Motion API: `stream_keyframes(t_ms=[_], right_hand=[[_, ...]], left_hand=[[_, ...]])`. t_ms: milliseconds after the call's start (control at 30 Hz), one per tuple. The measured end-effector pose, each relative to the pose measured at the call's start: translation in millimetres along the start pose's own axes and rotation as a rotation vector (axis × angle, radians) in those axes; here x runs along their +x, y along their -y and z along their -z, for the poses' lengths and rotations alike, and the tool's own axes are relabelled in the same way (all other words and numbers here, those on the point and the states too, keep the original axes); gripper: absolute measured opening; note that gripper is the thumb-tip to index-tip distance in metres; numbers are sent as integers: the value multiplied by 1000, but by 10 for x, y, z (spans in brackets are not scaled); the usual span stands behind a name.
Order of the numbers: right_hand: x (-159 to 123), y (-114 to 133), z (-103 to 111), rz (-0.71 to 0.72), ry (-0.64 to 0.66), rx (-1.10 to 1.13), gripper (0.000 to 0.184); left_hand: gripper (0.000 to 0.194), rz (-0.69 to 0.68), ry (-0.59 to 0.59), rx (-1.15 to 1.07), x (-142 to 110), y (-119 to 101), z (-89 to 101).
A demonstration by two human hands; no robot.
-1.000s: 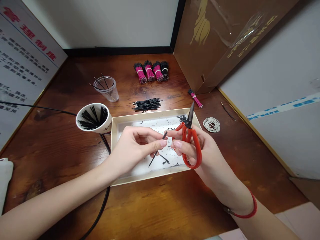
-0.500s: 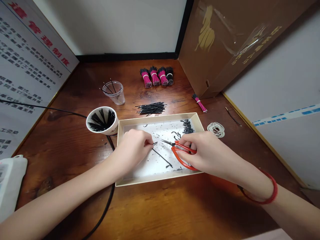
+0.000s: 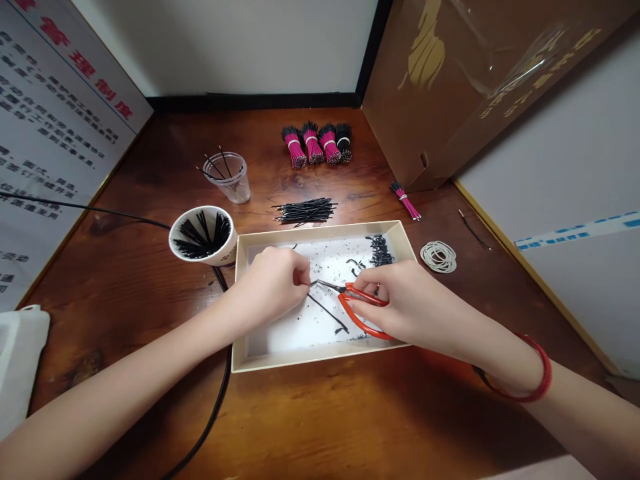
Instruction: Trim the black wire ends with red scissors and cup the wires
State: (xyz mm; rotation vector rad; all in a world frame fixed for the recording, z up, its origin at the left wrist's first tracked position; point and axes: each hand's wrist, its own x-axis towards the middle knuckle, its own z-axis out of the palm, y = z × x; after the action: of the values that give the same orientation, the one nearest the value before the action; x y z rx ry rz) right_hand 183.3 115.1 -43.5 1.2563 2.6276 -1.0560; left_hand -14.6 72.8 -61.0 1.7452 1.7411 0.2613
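Over the left part of a shallow cream box [image 3: 325,361], my left hand [image 3: 277,280] pinches a short black wire [image 3: 313,283] whose end pokes out past the fingertips. My right hand [image 3: 395,293] is closed around red-handled scissors [image 3: 364,328], their slim blades pointing left. The blade tips are at the wire's end, close to my left fingertips. Beneath the hands, a longer black strand [image 3: 327,312] lies on the box's white floor. Black clippings [image 3: 381,250] are heaped in the far right corner, with tiny bits scattered about.
Left of the box stand a paper cup [image 3: 227,250] of black wires and a clear plastic cup [image 3: 240,190]. Behind it lie loose black wires [image 3: 305,211] and tied bundles [image 3: 315,143]. White rubber bands [image 3: 439,257] rest at right, near a cardboard box [image 3: 400,133]. A black cable [image 3: 213,413] runs along the table.
The scissors have moved slightly left, bringing their tips to the wire end. My left hand still pinches the wire. The whole view has shifted a little.
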Motion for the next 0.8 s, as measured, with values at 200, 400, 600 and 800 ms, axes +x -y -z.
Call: stream_keyframes(t_ms=[200,400,600,800], right_hand=[[2,10,-1,-7,12,6,29],[5,2,-3,-23,17,41,31],[1,1,2,-62,52,54,29],[8,27,-9,-32,34,14,32]], left_hand=[[17,24,30,-24,21,4,8],[16,37,33,-1,19,-9,9],[16,61,35,31,25,-8,-2],[17,48,26,32,33,2,-17]])
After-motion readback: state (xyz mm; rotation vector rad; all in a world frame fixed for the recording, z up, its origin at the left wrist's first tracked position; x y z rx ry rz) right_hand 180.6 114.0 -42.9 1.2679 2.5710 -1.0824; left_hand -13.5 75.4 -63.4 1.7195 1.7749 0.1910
